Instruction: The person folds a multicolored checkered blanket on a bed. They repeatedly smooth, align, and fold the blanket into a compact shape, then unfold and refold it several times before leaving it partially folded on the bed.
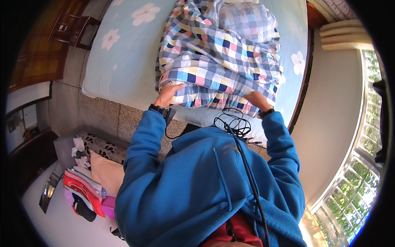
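Quilt: the checked quilt [214, 61] in blue, white, pink and yellow lies rumpled on the bed [123, 70], closer to the right edge than to the left, its lower folds reaching almost to the near edge
Bundle: a paler checked bulge of cloth [249, 20] sits on the quilt's far part
Left hand: the left hand [165, 95] is at the quilt's near left corner, thumb laid over the cloth and fingers tucked out of sight, closed on a fold
Right hand: the right hand [258, 100] is at the quilt's near right corner, its fingers running into the folds; how far they close, I cannot tell
Wrists: a black band on each, just above the blue hoodie [185, 177] cuffs
Cable: a black cable [234, 123] runs down the hoodie front, with loose loops by the bed's near edge, between the two hands
Sheet: pale blue with white flowers, bare along the bed's left edge and in a strip by the right edge
Seat side: a peach cushion [106, 171] and a red garment [82, 185] lie beyond the bed's near left corner
Window: a barred window [358, 177] stands to the right, well apart from the quilt
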`<control>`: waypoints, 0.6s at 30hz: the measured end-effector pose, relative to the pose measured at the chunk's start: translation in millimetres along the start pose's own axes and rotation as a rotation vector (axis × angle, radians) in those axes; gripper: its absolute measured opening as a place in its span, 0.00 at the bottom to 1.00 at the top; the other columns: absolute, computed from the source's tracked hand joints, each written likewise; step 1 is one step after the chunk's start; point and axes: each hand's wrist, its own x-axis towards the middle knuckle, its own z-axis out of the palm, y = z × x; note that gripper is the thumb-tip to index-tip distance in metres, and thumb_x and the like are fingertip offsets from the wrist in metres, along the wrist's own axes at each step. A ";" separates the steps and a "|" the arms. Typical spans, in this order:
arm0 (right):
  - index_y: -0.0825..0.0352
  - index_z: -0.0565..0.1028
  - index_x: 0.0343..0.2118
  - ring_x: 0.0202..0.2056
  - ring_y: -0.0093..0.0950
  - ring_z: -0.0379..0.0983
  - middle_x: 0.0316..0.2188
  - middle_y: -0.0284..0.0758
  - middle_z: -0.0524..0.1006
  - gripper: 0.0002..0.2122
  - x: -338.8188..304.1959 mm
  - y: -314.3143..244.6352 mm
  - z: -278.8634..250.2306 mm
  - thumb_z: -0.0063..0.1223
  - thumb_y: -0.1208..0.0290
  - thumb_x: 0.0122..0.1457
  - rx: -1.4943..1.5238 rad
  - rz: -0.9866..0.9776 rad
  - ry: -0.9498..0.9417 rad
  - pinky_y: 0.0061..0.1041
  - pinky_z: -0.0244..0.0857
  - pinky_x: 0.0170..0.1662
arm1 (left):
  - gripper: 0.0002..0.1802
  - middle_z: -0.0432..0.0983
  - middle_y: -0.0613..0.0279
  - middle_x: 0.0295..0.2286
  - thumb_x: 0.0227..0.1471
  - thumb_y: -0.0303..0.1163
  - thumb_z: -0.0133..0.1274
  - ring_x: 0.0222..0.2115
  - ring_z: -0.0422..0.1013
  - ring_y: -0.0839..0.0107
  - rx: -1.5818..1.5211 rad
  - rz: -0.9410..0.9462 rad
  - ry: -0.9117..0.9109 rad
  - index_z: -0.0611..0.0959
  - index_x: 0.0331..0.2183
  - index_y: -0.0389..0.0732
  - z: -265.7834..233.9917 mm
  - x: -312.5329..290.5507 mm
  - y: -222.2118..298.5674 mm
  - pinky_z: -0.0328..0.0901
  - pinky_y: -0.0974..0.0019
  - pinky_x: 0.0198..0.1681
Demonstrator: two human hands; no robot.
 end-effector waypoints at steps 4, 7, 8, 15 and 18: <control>0.68 0.65 0.56 0.31 0.27 0.77 0.33 0.38 0.79 0.33 24.7 -130.1 2.6 0.43 0.40 0.62 1.044 -0.211 -0.686 0.25 0.72 0.36 | 0.26 0.76 0.60 0.41 0.47 0.31 0.61 0.40 0.73 0.68 0.006 0.126 0.033 0.76 0.50 0.37 3.8 5.2 -10.2 0.67 0.67 0.44; 0.67 0.68 0.48 0.30 0.27 0.75 0.32 0.37 0.79 0.26 59.2 -209.0 15.0 0.37 0.44 0.65 1.374 -0.245 -0.891 0.28 0.71 0.37 | 0.21 0.78 0.61 0.39 0.46 0.28 0.59 0.40 0.73 0.69 0.080 0.300 0.011 0.79 0.44 0.36 -1.5 3.6 -16.1 0.66 0.66 0.44; 0.66 0.69 0.44 0.30 0.27 0.75 0.31 0.36 0.79 0.22 74.8 -220.1 14.5 0.39 0.48 0.66 1.444 -0.165 -0.814 0.28 0.71 0.37 | 0.19 0.78 0.62 0.38 0.46 0.28 0.57 0.39 0.73 0.68 0.128 0.342 0.061 0.80 0.43 0.35 -2.1 2.6 -18.6 0.66 0.66 0.44; 0.65 0.72 0.37 0.32 0.30 0.76 0.30 0.37 0.78 0.10 141.5 -228.3 17.6 0.41 0.64 0.66 1.647 -0.004 -0.401 0.31 0.72 0.41 | 0.09 0.78 0.48 0.24 0.48 0.35 0.53 0.28 0.75 0.49 0.918 0.613 0.041 0.84 0.31 0.42 15.6 -20.3 -59.5 0.68 0.52 0.31; 0.70 0.72 0.38 0.33 0.34 0.76 0.32 0.40 0.78 0.10 167.1 -234.3 -8.7 0.42 0.67 0.65 1.660 -0.098 -0.185 0.33 0.72 0.42 | 0.06 0.76 0.50 0.22 0.44 0.32 0.52 0.25 0.74 0.49 1.092 0.759 -0.129 0.80 0.25 0.41 22.7 -42.5 -84.0 0.67 0.49 0.28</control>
